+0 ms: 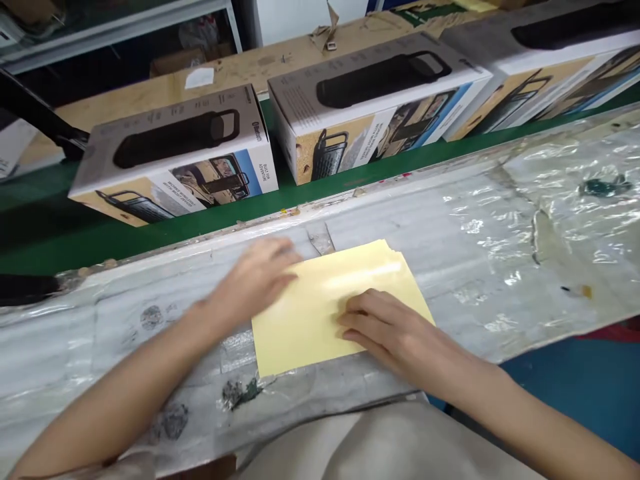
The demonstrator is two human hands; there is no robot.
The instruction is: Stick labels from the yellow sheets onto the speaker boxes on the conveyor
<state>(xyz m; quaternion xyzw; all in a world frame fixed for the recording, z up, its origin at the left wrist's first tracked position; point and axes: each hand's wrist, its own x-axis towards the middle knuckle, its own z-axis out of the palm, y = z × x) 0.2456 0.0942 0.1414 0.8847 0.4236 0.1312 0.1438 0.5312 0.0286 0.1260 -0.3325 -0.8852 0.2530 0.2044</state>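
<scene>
Yellow paper [300, 333] underlies the curled right hand [385, 323], left hand [255, 277] at edge, grips unclear.

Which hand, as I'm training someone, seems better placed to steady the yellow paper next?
Probably the right hand: it's well over the paper, while the left hand is only at its edge.

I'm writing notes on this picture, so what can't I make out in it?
All in the head view:
Left hand: blurred, so whether it touches the yellow sheet is unclear.
Part of that sheet: hidden beneath the right hand.
Rightmost box: cut off by the picture's right edge.
Bluetooth-marked box: small print on top too tiny to read.
</scene>
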